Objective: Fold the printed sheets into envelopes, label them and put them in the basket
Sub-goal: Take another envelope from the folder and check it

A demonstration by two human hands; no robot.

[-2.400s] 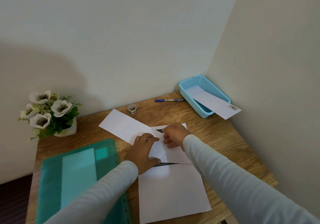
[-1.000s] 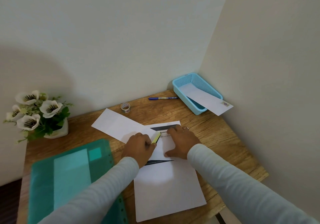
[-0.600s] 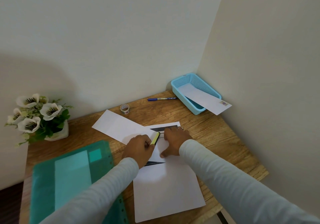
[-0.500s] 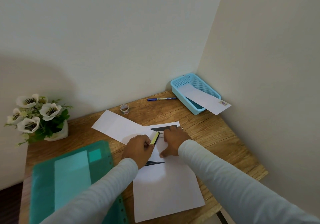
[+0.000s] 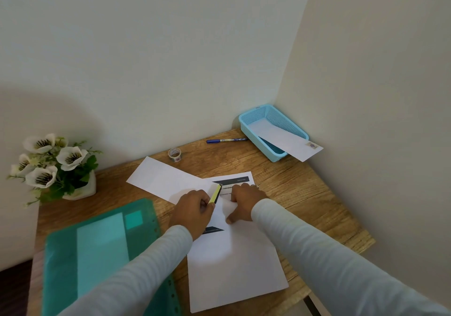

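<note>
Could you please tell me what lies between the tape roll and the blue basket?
In the head view, a blue pen lies between the tape roll and the basket; otherwise that stretch is bare.

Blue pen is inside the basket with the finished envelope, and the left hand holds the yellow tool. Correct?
Not quite. The head view shows the blue pen lying on the table, just left of the basket, not inside it. The envelope is in the basket, and the left hand does hold the yellow tool.
</note>
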